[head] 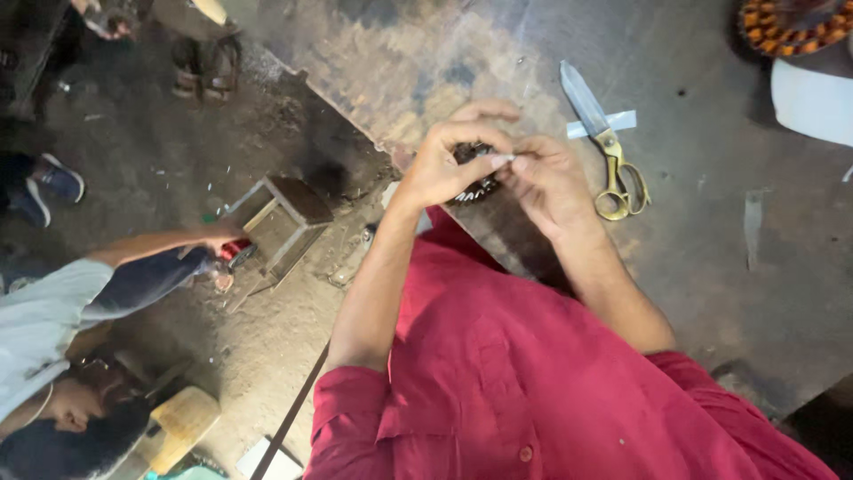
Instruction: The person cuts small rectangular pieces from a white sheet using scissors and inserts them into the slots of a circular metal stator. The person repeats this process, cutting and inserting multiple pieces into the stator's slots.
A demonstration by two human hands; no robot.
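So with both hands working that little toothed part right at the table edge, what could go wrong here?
1. The left hand and right hand hold the small dark toothed part over the worn table's edge; a slip would likely drop it onto the dirt floor.
2. The thin white strip pinched between the fingers could tear or slip out.
3. The scissors lie close beside the right hand, blade exposed; a careless reach might catch it.
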